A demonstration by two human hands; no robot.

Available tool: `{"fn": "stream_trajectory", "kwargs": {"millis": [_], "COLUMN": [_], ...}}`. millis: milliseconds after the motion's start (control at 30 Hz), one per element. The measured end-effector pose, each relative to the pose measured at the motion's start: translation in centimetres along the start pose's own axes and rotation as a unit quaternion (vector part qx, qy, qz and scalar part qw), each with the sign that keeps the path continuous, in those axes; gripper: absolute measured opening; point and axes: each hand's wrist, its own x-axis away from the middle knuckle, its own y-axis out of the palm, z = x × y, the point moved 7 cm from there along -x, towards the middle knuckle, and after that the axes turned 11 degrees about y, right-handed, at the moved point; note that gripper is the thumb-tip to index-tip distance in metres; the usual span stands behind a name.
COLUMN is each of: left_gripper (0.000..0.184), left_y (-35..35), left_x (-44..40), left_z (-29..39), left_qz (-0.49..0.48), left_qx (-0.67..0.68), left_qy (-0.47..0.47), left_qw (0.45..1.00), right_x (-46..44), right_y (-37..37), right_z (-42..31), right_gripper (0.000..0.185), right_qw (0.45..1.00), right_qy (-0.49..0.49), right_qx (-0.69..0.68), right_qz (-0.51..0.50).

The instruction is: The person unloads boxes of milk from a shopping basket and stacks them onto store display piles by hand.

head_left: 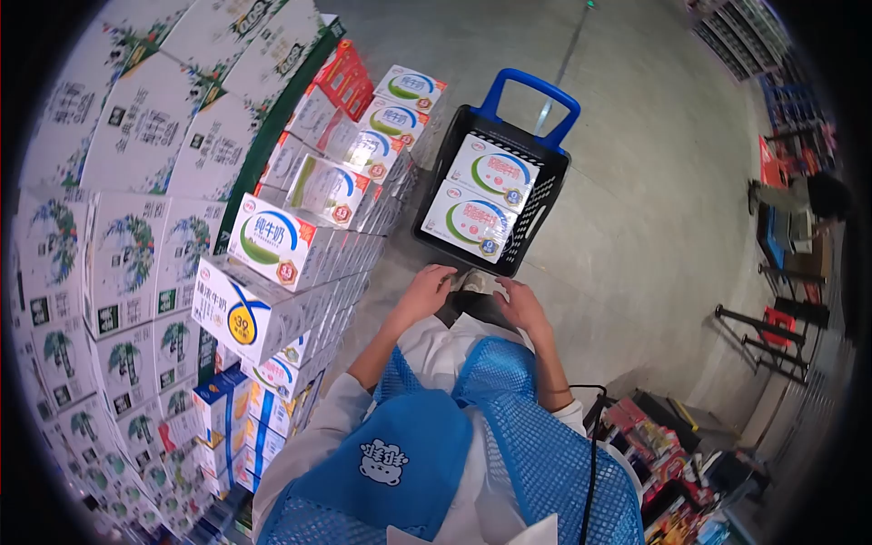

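Observation:
My left hand [431,291] hangs in front of my body with the fingers loosely bent and nothing visible in it. Beside it, my right hand [521,303] is also held low, its fingers slightly curled and apart, with no object in it. Just beyond both hands stands a black shopping basket [532,238] with perforated sides and a raised blue handle [575,116]. Two white milk cartons lie inside it: an upper milk carton [493,171] and a lower milk carton [469,221]. Neither hand touches the basket.
To the left, stacked milk boxes [270,238] form a tall display, with a box bearing a yellow price mark [238,309] jutting out. Large white cartons [136,127] rise behind them. Colourful packaged goods [649,450] sit at lower right, near black metal racks [763,345]. Grey floor [654,227] stretches ahead.

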Motion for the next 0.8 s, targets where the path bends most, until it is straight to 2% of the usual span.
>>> {"fn": "stream_trajectory", "kwargs": {"millis": [67,300,367,500,600,667,800], "left_gripper": [0.027,0.028,0.029,0.03,0.029,0.029,0.029], "left_y": [-0.2,2.1,3.3,6.4,9.0,10.9,15.1], "left_x": [-0.2,-1.9,-2.6,-3.5,-4.1,-4.5,-5.8], "left_z": [0.3,3.7,5.2,6.9,8.2,8.5,10.7], "left_qz": [-0.028,-0.092,-0.126,-0.18,-0.191,-0.19,-0.173], "left_qx": [0.029,0.072,0.067,0.064,0.044,0.048,0.036], "left_qy": [-0.027,0.042,0.077,0.088,0.107,0.074,0.089], "left_qw": [0.999,0.992,0.987,0.978,0.975,0.978,0.98], "right_x": [0.6,4.0,4.6,6.2,7.2,8.0,10.1], "right_y": [0.5,-1.1,-1.9,-3.7,-4.7,-5.4,-8.7], "right_z": [0.2,1.2,1.8,3.3,5.3,7.1,11.1], "right_gripper": [0.033,0.03,0.028,0.027,0.026,0.026,0.027], "right_qw": [1.0,0.992,0.988,0.977,0.973,0.973,0.978], "right_qy": [0.019,0.071,0.068,0.066,0.099,0.081,0.063], "right_qx": [0.008,-0.072,-0.094,-0.129,-0.157,-0.17,-0.125], "right_qz": [0.004,0.072,0.101,0.158,0.136,0.136,0.154]}}
